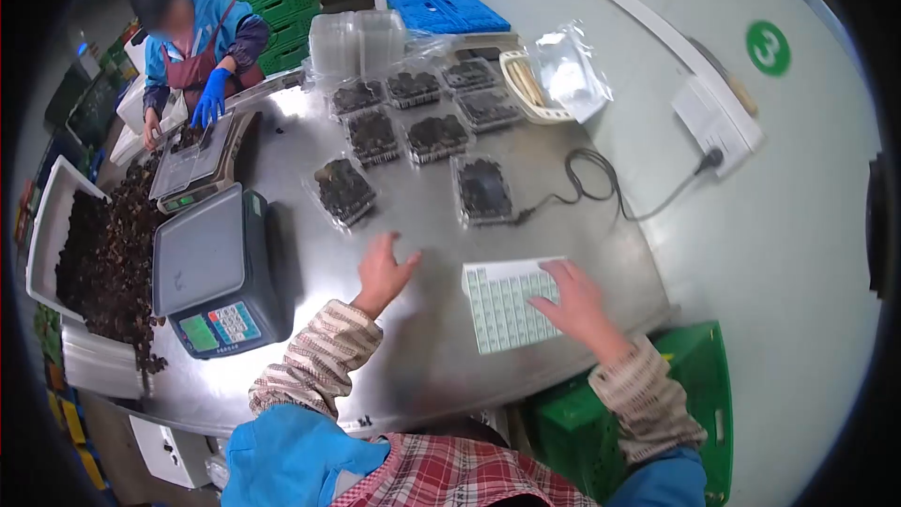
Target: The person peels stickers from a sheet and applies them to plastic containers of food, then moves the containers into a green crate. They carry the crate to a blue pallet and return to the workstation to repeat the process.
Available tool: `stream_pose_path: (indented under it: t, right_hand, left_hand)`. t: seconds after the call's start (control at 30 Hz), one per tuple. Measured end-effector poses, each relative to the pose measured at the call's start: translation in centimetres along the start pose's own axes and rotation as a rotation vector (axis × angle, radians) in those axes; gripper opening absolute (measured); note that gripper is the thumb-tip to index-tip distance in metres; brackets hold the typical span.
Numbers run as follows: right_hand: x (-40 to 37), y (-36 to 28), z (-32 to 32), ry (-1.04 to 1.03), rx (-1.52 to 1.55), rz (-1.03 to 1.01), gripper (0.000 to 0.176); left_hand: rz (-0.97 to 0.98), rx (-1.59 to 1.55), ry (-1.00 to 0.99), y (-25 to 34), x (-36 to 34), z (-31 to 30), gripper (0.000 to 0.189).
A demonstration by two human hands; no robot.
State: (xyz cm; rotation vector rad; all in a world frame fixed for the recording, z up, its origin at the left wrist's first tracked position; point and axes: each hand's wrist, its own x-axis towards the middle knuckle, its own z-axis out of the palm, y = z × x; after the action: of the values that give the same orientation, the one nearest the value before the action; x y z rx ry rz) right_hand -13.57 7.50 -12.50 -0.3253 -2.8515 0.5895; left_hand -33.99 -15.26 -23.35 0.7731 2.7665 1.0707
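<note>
My left hand (383,272) hovers over the metal table with thumb and fingers apart, holding nothing. Just beyond it sits a clear plastic box of dark, clumpy pieces (345,192). At the right, my right hand (574,305) rests on the upper right part of a white sheet with rows of small green labels (502,310), its thumb and fingers spread. Another filled clear box (482,190) stands beyond the sheet. Several more filled boxes (437,136) are grouped farther back.
A grey scale (202,258) stands left, near a white tub (47,225) and a dark loose heap (117,253). A co-worker with a blue glove is at a second scale. A black cable (601,190) crosses the right side. Green crates (694,385) stand below right.
</note>
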Motion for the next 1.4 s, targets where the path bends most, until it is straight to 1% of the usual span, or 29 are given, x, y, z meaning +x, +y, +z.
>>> stream_pose_path:
  t: [0.07,0.13,0.17,0.2,0.23,0.27,0.3,0.33,0.37,0.4,0.47,0.53,0.57,0.6,0.63,0.73,0.77,0.8,0.87,0.93,0.97,1.03,1.1,1.13,1.2,1.27,1.3,1.37,1.4]
  right_hand:
    - [7.2,1.8,3.7,-0.039,0.028,0.052,0.050]
    - [13.9,4.1,7.6,0.168,0.112,0.214,0.058]
    - [16.1,5.5,8.9,0.158,0.108,0.211,0.058]
    - [18.1,7.1,10.0,0.134,0.093,0.327,0.063]
    - [19.9,7.8,10.5,0.111,0.077,0.443,0.068]
    - [21.5,8.6,11.1,0.102,0.072,0.440,0.068]
    - [23.0,8.8,11.3,-0.102,0.188,0.546,0.069]
    - [24.2,9.0,11.8,-0.307,0.303,0.649,0.070]
    - [24.8,9.5,12.7,-0.247,0.469,0.745,0.056]
    - [24.7,10.1,13.4,-0.262,0.453,0.755,0.056]
    - [23.2,11.2,14.6,-0.101,1.036,0.755,0.042]
    - [22.6,9.0,12.8,-0.097,1.114,0.659,0.040]
    - [22.6,7.4,11.0,-0.085,1.200,0.561,0.039]
    - [23.7,5.8,9.6,-0.046,1.250,0.488,0.047]
    - [26.2,4.9,8.2,-0.154,1.334,0.405,0.056]
    - [35.9,3.2,8.7,-0.136,0.885,0.168,0.068]
    - [38.9,2.3,9.8,-0.141,0.710,0.078,0.072]
    - [41.6,2.0,11.0,-0.312,0.688,0.042,0.073]
    - [44.8,0.9,12.7,-0.455,0.497,0.155,0.068]
    - [45.6,2.7,14.9,-0.534,0.644,0.142,0.067]
    - [46.1,3.7,15.3,-0.549,0.632,0.179,0.060]
    - [45.6,5.3,15.7,-0.517,0.589,0.245,0.055]
    - [41.7,3.5,13.7,-0.504,0.504,0.304,0.053]
    - [39.2,2.2,12.6,-0.468,0.411,0.357,0.052]
    - [34.3,3.5,12.9,-0.409,0.659,0.476,0.044]
    - [28.9,4.0,13.5,-0.211,0.775,0.542,0.036]
    - [26.3,3.8,13.6,-0.223,0.774,0.558,0.036]
    - [21.9,2.8,14.2,0.008,0.923,0.780,0.032]
    - [20.4,1.8,14.6,0.005,0.928,0.798,0.032]
  left_hand:
    - [0.002,0.010,0.479,-2.9,3.9,-1.6,0.060]
    - [-0.375,-0.021,0.577,-6.2,7.6,-3.7,0.074]
    - [-0.600,-0.016,0.625,-8.5,9.3,-3.1,0.078]
    - [-0.784,-0.175,0.415,-9.9,10.7,-4.1,0.075]
    - [-0.810,-0.136,0.391,-11.3,12.1,-3.5,0.068]
    - [-0.835,-0.097,0.367,-12.8,13.4,-2.7,0.062]
    - [-0.845,-0.100,0.365,-13.3,14.4,-2.6,0.062]
    - [-0.751,-0.486,0.460,-13.2,15.4,-2.8,0.053]
    - [-0.647,-0.871,0.541,-13.2,15.8,-2.7,0.045]
    - [-0.706,-1.103,0.554,-13.8,16.2,-2.6,0.030]
    - [-0.643,-0.985,0.513,-15.5,15.4,-4.1,0.024]
    - [-0.454,-1.112,0.464,-15.5,15.3,-7.6,0.027]
    - [-0.419,-1.168,0.413,-14.0,16.0,-9.6,0.034]
    - [-0.403,-1.208,0.311,-13.3,17.5,-11.0,0.050]
    - [-0.351,-1.127,0.209,-15.2,20.1,-10.9,0.061]
    - [-0.217,-0.992,-0.062,-14.5,28.5,-11.6,0.049]
    - [-0.202,-0.826,-0.131,-15.6,31.6,-10.8,0.044]
    - [-0.212,-0.777,-0.206,-15.6,34.2,-10.3,0.043]
    - [-0.163,-0.653,-0.281,-15.1,37.8,-9.5,0.044]
    - [-0.142,-0.532,-0.286,-14.8,39.0,-7.9,0.051]
    - [-0.117,-0.570,-0.309,-15.2,39.5,-7.4,0.055]
    - [-0.109,-0.619,-0.330,-15.8,38.9,-6.4,0.058]
    - [-0.159,-0.487,-0.286,-15.6,36.3,-5.5,0.066]
    - [-0.135,-0.615,-0.307,-15.8,34.5,-4.9,0.069]
    - [-0.124,-0.712,-0.290,-15.8,30.3,-4.1,0.072]
    - [-0.154,-0.708,-0.235,-15.0,25.2,-4.7,0.075]
    - [-0.189,-0.771,-0.250,-15.0,22.4,-4.9,0.076]
    - [-0.276,-0.840,-0.188,-13.5,16.8,-6.6,0.074]
    - [-0.303,-0.859,-0.158,-14.0,14.3,-6.3,0.073]
